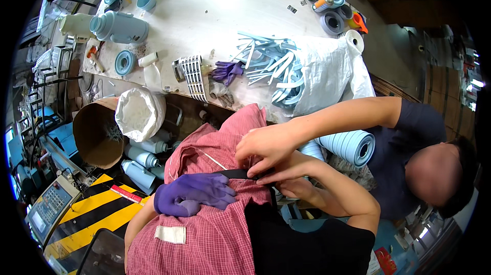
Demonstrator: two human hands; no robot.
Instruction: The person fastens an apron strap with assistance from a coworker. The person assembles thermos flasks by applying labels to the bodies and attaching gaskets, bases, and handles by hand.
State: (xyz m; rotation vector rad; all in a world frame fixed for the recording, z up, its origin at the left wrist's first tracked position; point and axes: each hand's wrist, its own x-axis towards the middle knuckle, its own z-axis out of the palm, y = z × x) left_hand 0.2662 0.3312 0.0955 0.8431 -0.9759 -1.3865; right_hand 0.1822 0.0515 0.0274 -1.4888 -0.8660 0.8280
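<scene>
My left hand [194, 195], in a purple glove, lies over the red checked apron [204, 239] at my waist, its fingers stretched out. Beside its fingertips runs a black strap [236, 174]. My bare right hand [282, 168] reaches across to the strap's right end, its fingers closed there and partly hidden. Over it, a co-worker's hand [266, 144] pinches at the same spot. Just below my right wrist shows another bare hand [297, 188], seemingly the co-worker's other one.
The co-worker [409, 157] stands close on my right. Ahead, the white worktable [204, 24] bears light-blue strips [279, 65], a purple glove [226, 72] and blue flasks [120, 27]. A white-lined bin [140, 114] stands left, above a striped machine panel [92, 213].
</scene>
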